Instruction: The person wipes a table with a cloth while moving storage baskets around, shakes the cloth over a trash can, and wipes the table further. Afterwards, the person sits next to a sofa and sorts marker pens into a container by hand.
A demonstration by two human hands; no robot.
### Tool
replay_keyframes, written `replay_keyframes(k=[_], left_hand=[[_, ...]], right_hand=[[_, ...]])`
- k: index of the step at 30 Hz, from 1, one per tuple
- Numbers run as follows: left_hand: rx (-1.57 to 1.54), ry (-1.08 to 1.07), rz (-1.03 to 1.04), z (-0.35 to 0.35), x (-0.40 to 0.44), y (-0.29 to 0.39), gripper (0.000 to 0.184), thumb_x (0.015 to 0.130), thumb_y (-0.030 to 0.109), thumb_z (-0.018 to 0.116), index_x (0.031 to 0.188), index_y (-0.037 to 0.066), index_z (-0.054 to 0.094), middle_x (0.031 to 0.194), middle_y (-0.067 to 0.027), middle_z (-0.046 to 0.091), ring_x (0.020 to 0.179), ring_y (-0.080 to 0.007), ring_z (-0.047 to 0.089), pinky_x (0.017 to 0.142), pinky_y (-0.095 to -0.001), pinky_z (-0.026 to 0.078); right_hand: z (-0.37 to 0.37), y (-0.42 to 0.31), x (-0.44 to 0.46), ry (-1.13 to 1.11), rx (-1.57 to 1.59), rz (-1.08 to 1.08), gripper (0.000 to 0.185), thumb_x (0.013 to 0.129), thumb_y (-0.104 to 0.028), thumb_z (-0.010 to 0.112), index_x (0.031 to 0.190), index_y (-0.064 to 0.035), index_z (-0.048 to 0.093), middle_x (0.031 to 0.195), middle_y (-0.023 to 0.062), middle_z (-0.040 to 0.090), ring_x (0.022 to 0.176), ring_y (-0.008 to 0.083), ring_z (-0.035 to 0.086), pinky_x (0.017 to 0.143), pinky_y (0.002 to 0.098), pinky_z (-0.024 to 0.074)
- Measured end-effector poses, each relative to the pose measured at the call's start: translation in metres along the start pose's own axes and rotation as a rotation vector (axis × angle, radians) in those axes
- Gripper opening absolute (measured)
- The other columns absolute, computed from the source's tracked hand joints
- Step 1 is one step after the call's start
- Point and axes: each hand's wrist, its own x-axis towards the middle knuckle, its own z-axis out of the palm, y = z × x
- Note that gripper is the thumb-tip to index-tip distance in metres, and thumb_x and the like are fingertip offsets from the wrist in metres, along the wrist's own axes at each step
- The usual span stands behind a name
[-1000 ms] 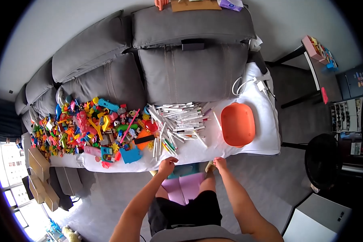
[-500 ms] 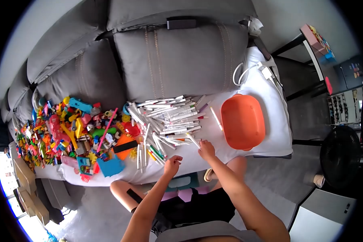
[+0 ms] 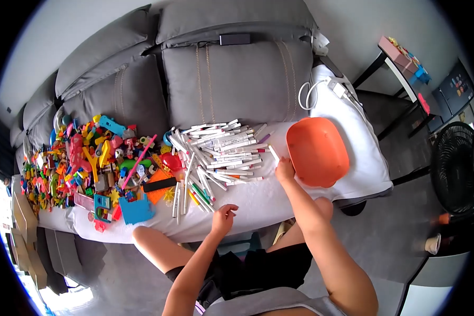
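Observation:
My right hand [image 3: 285,170] is closed at the lower end of a white marker [image 3: 274,153], just left of an orange plastic basin [image 3: 318,152]. My left hand [image 3: 224,219] hovers near the front edge of the white-covered seat, fingers apart and holding nothing. Above it lies a heap of white markers [image 3: 229,150], some with coloured caps or barrels. To the left of the markers spreads a large pile of mixed small toys [image 3: 79,158], with a blue square piece [image 3: 136,210] at its near edge.
Grey sofa cushions [image 3: 239,81] stand behind the piles. A white cable and plug [image 3: 336,87] lie at the seat's right end. A black fan [image 3: 453,168] and a small table [image 3: 400,79] are at the right. Cardboard pieces [image 3: 25,226] stand at the left.
The person has sat down close to the seat. My right hand has moved up and right from the marker heap to the marker beside the basin. My left hand stays near the front edge.

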Motion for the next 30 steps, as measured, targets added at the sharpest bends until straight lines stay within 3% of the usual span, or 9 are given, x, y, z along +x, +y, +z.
replay_keyframes(k=[3, 7, 11, 15, 17, 22, 24, 25, 30], left_hand=[[0.038, 0.062, -0.005, -0.001, -0.005, 0.008, 0.022, 0.082, -0.003, 0.047, 0.094, 0.002, 0.065, 0.089, -0.0122, 0.066, 0.070, -0.0223, 0.067, 0.064, -0.0299, 0.052], [0.155, 0.016, 0.091, 0.017, 0.018, 0.023, 0.020, 0.082, 0.001, 0.050, 0.096, 0.003, 0.064, 0.096, -0.0102, 0.065, 0.081, -0.0274, 0.065, 0.069, -0.0340, 0.053], [0.740, 0.048, 0.295, 0.055, 0.070, 0.019, 0.028, 0.079, 0.005, 0.053, 0.107, 0.009, 0.057, 0.117, -0.0062, 0.055, 0.102, -0.0286, 0.056, 0.078, -0.0406, 0.051], [1.303, -0.098, 0.326, 0.070, 0.110, 0.002, 0.026, 0.078, 0.012, 0.059, 0.104, 0.010, 0.059, 0.104, -0.0043, 0.054, 0.097, -0.0227, 0.056, 0.069, -0.0355, 0.052], [1.348, -0.120, 0.323, 0.069, 0.116, 0.001, 0.024, 0.079, 0.013, 0.058, 0.103, 0.010, 0.059, 0.102, -0.0048, 0.054, 0.096, -0.0225, 0.056, 0.067, -0.0354, 0.052], [1.088, 0.054, 0.409, 0.083, 0.127, 0.020, 0.022, 0.080, 0.018, 0.058, 0.100, 0.011, 0.060, 0.097, -0.0070, 0.054, 0.094, -0.0245, 0.057, 0.065, -0.0376, 0.053], [0.842, -0.062, 0.337, 0.108, 0.139, 0.029, 0.025, 0.084, 0.022, 0.054, 0.107, 0.015, 0.058, 0.099, -0.0111, 0.056, 0.093, -0.0296, 0.059, 0.069, -0.0435, 0.052], [0.805, -0.229, 0.115, 0.123, 0.145, 0.052, 0.025, 0.087, 0.023, 0.050, 0.111, 0.016, 0.058, 0.102, -0.0137, 0.057, 0.091, -0.0330, 0.062, 0.071, -0.0452, 0.052], [0.960, -0.406, -0.084, 0.179, 0.197, 0.046, 0.032, 0.088, 0.022, 0.049, 0.119, 0.015, 0.053, 0.112, -0.0193, 0.056, 0.094, -0.0353, 0.063, 0.074, -0.0422, 0.054]], right_hand=[[0.011, 0.002, -0.002, 0.041, -0.059, 0.046, 0.034, 0.079, -0.018, 0.063, 0.107, -0.0013, 0.051, 0.105, 0.0177, 0.054, 0.098, 0.0325, 0.055, 0.083, 0.0417, 0.0466], [-0.034, -0.021, -0.038, 0.223, 0.410, 0.080, 0.030, 0.085, -0.019, 0.057, 0.110, -0.0030, 0.050, 0.108, 0.0151, 0.053, 0.098, 0.0319, 0.055, 0.073, 0.0422, 0.0508], [-0.084, -0.005, -0.067, 0.331, 0.355, 0.059, 0.036, 0.078, -0.020, 0.065, 0.108, -0.0043, 0.052, 0.115, 0.0168, 0.052, 0.085, 0.0341, 0.061, 0.068, 0.0425, 0.0506], [-0.105, 0.037, -0.062, 0.051, 0.160, 0.121, 0.020, 0.073, -0.018, 0.067, 0.087, -0.0058, 0.060, 0.093, 0.0154, 0.063, 0.073, 0.0316, 0.064, 0.062, 0.0421, 0.0497], [-0.101, 0.046, -0.062, 0.037, 0.111, 0.013, 0.008, 0.072, -0.016, 0.066, 0.070, -0.0087, 0.064, 0.063, 0.0116, 0.063, 0.066, 0.0309, 0.064, 0.058, 0.0424, 0.0493], [-0.096, 0.036, -0.062, -0.002, 0.248, -0.077, 0.017, 0.073, -0.022, 0.066, 0.071, -0.0059, 0.063, 0.069, 0.0145, 0.063, 0.067, 0.0337, 0.062, 0.060, 0.0457, 0.0479], [-0.114, 0.034, -0.066, -0.061, 0.349, 0.012, 0.019, 0.073, -0.024, 0.066, 0.072, -0.0057, 0.062, 0.071, 0.0151, 0.063, 0.070, 0.0348, 0.062, 0.061, 0.0462, 0.0477], [-0.109, 0.037, -0.070, 0.005, 0.348, -0.011, 0.024, 0.073, -0.027, 0.066, 0.068, -0.0038, 0.061, 0.069, 0.0169, 0.062, 0.068, 0.0366, 0.061, 0.061, 0.0462, 0.0474], [-0.109, 0.048, -0.080, -0.012, 0.602, 0.075, 0.023, 0.072, -0.027, 0.067, 0.074, -0.0032, 0.066, 0.067, 0.0192, 0.061, 0.065, 0.0378, 0.061, 0.060, 0.0439, 0.0481]])
